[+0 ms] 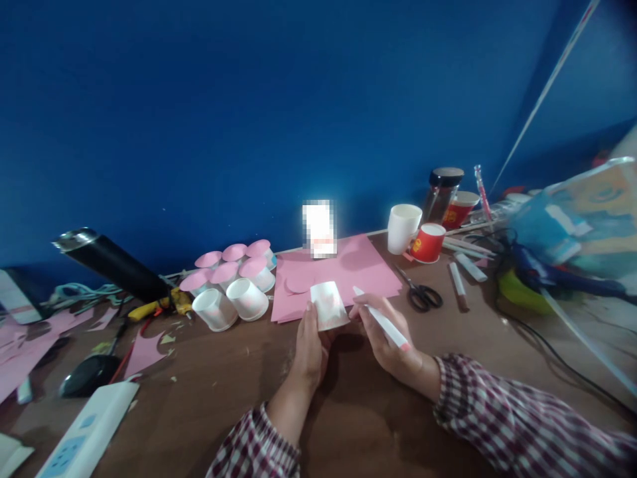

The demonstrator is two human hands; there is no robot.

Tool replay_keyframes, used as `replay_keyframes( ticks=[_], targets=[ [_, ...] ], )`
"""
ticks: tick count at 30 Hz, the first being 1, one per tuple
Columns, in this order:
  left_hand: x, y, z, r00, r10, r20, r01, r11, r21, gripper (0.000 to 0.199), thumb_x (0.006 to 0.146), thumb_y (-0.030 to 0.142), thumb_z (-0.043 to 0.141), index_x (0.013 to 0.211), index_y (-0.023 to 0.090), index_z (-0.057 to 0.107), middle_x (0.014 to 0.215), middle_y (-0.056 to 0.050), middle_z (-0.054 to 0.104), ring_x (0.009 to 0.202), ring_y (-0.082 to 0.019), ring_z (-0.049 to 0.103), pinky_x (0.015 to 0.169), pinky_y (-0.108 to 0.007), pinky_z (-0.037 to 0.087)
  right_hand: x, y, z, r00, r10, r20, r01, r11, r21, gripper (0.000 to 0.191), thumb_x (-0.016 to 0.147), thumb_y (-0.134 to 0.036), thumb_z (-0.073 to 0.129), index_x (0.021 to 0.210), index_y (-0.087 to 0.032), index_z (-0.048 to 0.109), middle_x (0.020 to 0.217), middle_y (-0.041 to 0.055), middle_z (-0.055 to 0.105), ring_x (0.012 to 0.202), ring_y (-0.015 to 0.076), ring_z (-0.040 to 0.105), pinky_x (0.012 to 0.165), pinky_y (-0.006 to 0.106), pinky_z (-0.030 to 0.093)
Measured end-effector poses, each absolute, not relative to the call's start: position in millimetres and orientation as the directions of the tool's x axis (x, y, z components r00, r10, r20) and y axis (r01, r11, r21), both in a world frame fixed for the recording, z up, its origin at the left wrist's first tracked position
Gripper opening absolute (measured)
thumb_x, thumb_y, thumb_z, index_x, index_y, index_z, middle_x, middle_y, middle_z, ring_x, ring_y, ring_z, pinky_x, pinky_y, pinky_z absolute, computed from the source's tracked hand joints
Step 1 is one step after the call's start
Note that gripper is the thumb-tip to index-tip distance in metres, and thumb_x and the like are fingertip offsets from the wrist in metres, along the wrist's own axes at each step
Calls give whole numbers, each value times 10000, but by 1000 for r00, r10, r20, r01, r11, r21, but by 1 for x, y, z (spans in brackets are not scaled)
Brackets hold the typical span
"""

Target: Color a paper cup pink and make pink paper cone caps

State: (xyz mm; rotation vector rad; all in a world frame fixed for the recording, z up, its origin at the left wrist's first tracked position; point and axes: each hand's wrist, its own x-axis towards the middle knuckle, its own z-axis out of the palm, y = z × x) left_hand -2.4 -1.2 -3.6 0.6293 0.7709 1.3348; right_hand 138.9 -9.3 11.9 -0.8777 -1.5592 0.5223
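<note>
My left hand (312, 348) is closed around a white paper cup (329, 304), tipped on its side over the front of the pink paper sheets (358, 265). Faint pinkish marks show on the cup's wall. A white marker pen (387, 325) with a pink end is gripped in my right hand (391, 338), its tip pointing up and left above the cup. The right fingertips are close to the cup's right edge; whether they touch it, I cannot tell. A round pink paper piece (300, 284) lies on the sheets just behind.
Several paper cups with pink discs (226, 272) stand at left, two plain cups (247, 299) before them. Scissors (423, 295), a red cup (428, 243) and a tall white cup (403, 229) are at right. A power strip (87, 431) and black flask (114, 262) lie left.
</note>
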Motion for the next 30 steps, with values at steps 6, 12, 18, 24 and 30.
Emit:
replay_keyframes(
  ticks=[6, 12, 18, 24, 30],
  targets=[
    [-4, -1, -2, 84, 990, -114, -634, 142, 760, 518, 919, 538, 440, 1127, 109, 643, 1080, -153, 704, 1049, -295, 642, 912, -420, 506, 138, -7, 3, -63, 830, 554, 228, 552, -802, 130, 921, -191, 540, 1043, -227, 567, 857, 24, 626, 719, 140, 623, 679, 250, 529],
    [-5, 0, -3, 66, 987, -148, -682, 153, 715, 555, 880, 588, 487, 1108, 110, 651, 1024, -141, 723, 1044, -288, 650, 955, -427, 480, 138, -7, 1, -141, 841, 522, 191, 541, -819, 267, 876, -201, 613, 1122, -240, 516, 950, 42, 642, 796, 154, 663, 710, 252, 557],
    [-4, 0, 1, 70, 987, -146, -682, 154, 715, 556, 867, 576, 523, 1144, 110, 644, 1079, -144, 712, 1018, -282, 661, 961, -438, 478, 136, -8, 7, -97, 840, 534, 239, 540, -807, 197, 885, -180, 588, 1073, -219, 545, 893, 36, 650, 750, 146, 659, 687, 243, 553],
    [-4, -2, 5, 58, 989, -135, -680, 139, 720, 499, 876, 519, 542, 1145, 110, 639, 1114, -144, 700, 1009, -262, 656, 935, -427, 494, 138, -7, 14, -82, 826, 558, 241, 560, -793, 141, 897, -188, 562, 1037, -207, 562, 887, 45, 654, 737, 151, 650, 679, 248, 546],
    [-5, -3, 4, 81, 990, -120, -692, 142, 708, 436, 897, 448, 538, 1169, 116, 616, 1147, -144, 684, 1045, -258, 637, 937, -430, 496, 143, -3, 9, -82, 817, 570, 277, 569, -775, 176, 902, -170, 543, 1075, -203, 548, 897, 42, 642, 774, 156, 636, 716, 259, 532]
  ],
)
